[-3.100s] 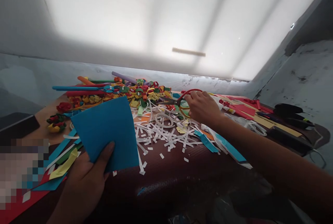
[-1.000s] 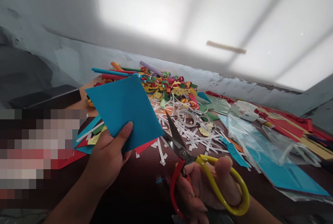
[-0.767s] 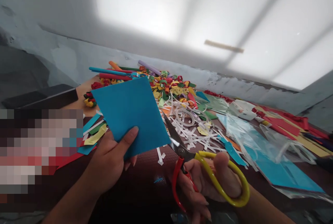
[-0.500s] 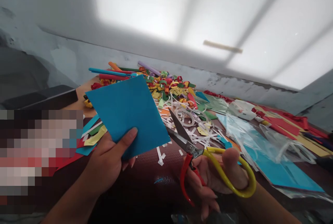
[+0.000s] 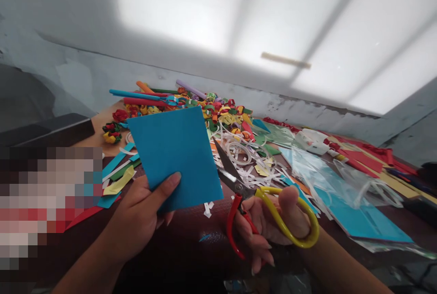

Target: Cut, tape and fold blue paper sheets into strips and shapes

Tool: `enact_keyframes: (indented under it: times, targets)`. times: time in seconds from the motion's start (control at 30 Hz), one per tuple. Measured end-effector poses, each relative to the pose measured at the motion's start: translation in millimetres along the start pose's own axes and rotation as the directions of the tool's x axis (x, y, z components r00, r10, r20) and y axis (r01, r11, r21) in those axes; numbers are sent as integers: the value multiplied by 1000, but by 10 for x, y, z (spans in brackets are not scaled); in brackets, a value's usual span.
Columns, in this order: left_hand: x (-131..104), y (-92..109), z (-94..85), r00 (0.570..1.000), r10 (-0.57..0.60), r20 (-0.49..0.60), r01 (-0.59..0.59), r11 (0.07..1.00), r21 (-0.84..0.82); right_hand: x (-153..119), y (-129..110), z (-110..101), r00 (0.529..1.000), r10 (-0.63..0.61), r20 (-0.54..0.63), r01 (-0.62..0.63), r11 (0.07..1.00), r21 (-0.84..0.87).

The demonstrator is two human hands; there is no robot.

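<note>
Two bare hands are raised over a dark maroon tabletop (image 5: 184,248). The left hand (image 5: 134,214) grips a square sheet of blue paper (image 5: 177,153) at its 7 o'clock corner, thumb flat on the near face, fingers tucked behind. The right hand (image 5: 262,223) is curled through the handles of scissors (image 5: 241,188), one handle red, the other yellow. The scissors sit at 4 o'clock from the sheet; their blades stand parted and point towards 11 o'clock, right beside the sheet's edge. Whether the blades touch the paper cannot be told.

Taking the sheet as the dial's centre, a colourful heap of paper chains (image 5: 232,114) lies at 1 o'clock, a lilac paper roll (image 5: 191,89) at 12 and a blue paper roll (image 5: 136,95) at 11. Red, green and yellow ribbon rosettes (image 5: 112,133) rest at 10 o'clock, a yellow paper strip (image 5: 119,181) towards 8. White paper cuttings (image 5: 252,178) are strewn at 3 o'clock; farther that way, towards 4, lies a clear plastic packet (image 5: 365,216) of blue sheets.
</note>
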State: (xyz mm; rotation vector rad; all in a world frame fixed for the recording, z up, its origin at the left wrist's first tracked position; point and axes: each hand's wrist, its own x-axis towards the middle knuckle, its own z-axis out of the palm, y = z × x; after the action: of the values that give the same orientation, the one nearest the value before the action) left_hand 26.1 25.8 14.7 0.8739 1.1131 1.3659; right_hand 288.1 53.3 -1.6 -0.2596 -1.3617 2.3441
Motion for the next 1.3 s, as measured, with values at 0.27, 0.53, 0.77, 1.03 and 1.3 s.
enact_keyframes:
  times: [0.27,0.53,0.77,1.03,1.3]
  targets:
    - [23,-59,-112,996,-22,82,10,990,142,28,-18,-26,1000,-10,-12,10,999,-50]
    - [15,-67,-106,995,-25,91,7,980,198,103,-74,-48,999,-33,-39,31,998,-50]
    - [7,-41,-64,989,-57,138,36,988,150,119,-123,-29,996,-3,-91,-5,996,-86]
    - [-92,58,54,998,-52,47,45,990,135,147,-151,-33,996,-64,-67,61,997,-50]
    - [-156,117,111,997,-74,13,72,988,140,141,-172,-40,991,-132,-31,132,991,-15]
